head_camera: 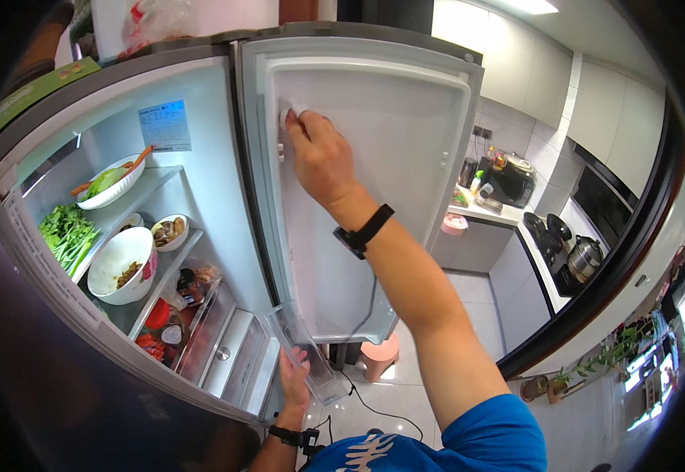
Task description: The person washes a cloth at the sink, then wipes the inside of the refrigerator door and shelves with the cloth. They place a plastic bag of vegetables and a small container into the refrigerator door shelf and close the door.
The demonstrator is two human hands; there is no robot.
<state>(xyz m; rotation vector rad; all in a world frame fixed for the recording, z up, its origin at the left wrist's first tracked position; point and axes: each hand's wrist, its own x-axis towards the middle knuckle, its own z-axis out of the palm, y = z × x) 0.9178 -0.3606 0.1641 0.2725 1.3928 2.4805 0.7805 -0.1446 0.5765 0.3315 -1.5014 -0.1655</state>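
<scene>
My right hand [321, 150] is raised against the upper left part of the inner panel of the open refrigerator door [401, 135]. Its fingers pinch a small white wad [288, 115], perhaps tissue or cloth, touching the panel near its raised edge. Low down, beside the door's bottom corner, my left hand [295, 377] holds a clear plastic door shelf bin [310, 357], tilted. Both wrists wear black bands. To the left the refrigerator stands open, with a large white bowl [121, 265] on its shelf.
Refrigerator shelves hold leafy greens [68, 233], an oval dish [112, 183] with carrots and a small bowl [170, 232] of food; a red-lidded jar [162, 318] is lower. A pink stool [379, 356] and a black cable [378, 408] are on the floor. The kitchen counter [484, 212] lies beyond the door.
</scene>
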